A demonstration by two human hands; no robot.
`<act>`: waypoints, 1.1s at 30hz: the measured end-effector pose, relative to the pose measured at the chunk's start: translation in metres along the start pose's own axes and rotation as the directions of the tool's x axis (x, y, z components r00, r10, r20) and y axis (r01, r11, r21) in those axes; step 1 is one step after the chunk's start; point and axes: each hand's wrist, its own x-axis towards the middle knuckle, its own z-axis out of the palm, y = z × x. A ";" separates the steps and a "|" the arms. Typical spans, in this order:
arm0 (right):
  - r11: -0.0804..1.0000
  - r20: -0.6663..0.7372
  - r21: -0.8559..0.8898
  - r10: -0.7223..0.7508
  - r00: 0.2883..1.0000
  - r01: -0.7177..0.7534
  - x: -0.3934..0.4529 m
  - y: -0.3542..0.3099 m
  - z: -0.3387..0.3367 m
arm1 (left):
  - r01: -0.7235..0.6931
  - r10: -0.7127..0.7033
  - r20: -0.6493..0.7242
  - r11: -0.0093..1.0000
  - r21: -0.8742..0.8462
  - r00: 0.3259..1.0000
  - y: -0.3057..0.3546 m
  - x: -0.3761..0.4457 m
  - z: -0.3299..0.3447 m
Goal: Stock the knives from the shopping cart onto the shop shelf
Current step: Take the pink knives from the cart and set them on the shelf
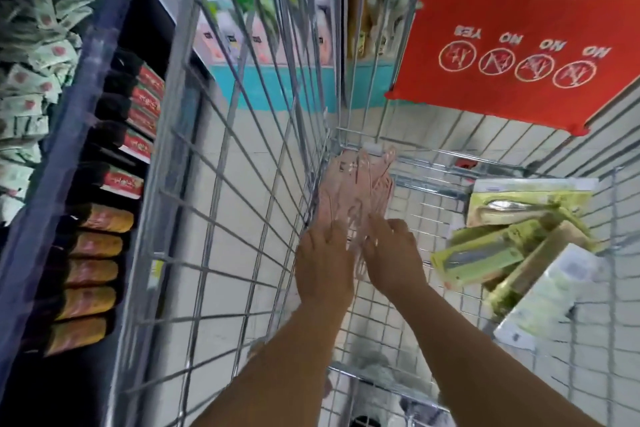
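open cart top [398, 156] gives free passage; wire side [225, 184] blocks the shelf [97, 114], green packs [519, 236] crowd right.

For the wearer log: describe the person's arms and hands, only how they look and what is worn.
Both forearms are bare as far as the frame shows, with no sleeves in view. The left hand and right hand wear no gloves. No watch, bracelet or ring can be made out, though the picture is motion-blurred. No markings show.

A silver wire shopping cart [242, 149] holds pale pink packs [356, 191] and yellow-green knife packs [502, 246]; its red flap [519, 45] bears white circled symbols.
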 end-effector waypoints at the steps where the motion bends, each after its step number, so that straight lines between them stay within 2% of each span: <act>1: 1.000 -0.013 -0.021 -0.002 1.000 0.002 0.005 0.001 0.003 | -0.002 0.002 -0.028 1.000 0.012 1.000 -0.001 0.003 0.002; 3: 0.997 -0.039 -0.074 -0.025 0.999 0.022 0.014 0.001 0.006 | 0.013 -0.013 -0.082 1.000 -0.003 0.997 -0.001 0.008 0.005; 4: 0.998 -0.047 -0.068 -0.018 0.999 0.015 0.017 0.001 0.007 | 0.031 -0.032 -0.060 0.999 -0.016 0.998 0.000 0.009 0.005; 6: 0.996 -0.054 0.061 0.067 0.996 -0.064 0.020 -0.003 0.003 | 0.079 -0.080 -0.025 0.996 -0.044 0.996 0.002 0.012 0.004; 8: 0.986 -0.046 0.118 0.120 0.992 -0.114 0.019 -0.002 0.001 | 0.116 -0.118 -0.019 0.990 -0.082 0.993 0.005 0.013 0.001; 11: 0.979 -0.040 0.133 0.159 0.987 -0.152 0.007 0.007 0.000 | 0.174 -0.168 0.058 0.975 -0.137 0.984 0.009 0.009 -0.003; 15: 0.966 0.006 0.143 0.217 0.976 -0.216 -0.008 0.015 0.003 | 0.352 -0.319 0.169 0.905 -0.237 0.933 0.010 -0.003 -0.003; 19: 0.943 0.008 0.181 0.284 0.959 -0.281 -0.015 0.010 0.002 | 0.421 -0.368 0.231 0.872 -0.251 0.901 0.007 -0.016 -0.001; 23: 0.952 -0.097 0.176 0.272 0.958 -0.252 -0.016 -0.001 0.008 | 0.376 -0.334 0.212 0.904 -0.205 0.918 0.004 -0.024 0.002; 27: 0.947 -0.109 0.192 0.281 0.953 -0.258 -0.017 0.001 0.009 | 0.315 -0.279 0.213 0.935 -0.162 0.936 0.000 -0.023 0.003; 33: 0.964 -0.130 0.010 0.264 0.956 -0.265 -0.027 0.010 0.005 | 0.260 -0.236 0.255 0.964 -0.062 0.938 -0.003 -0.019 -0.002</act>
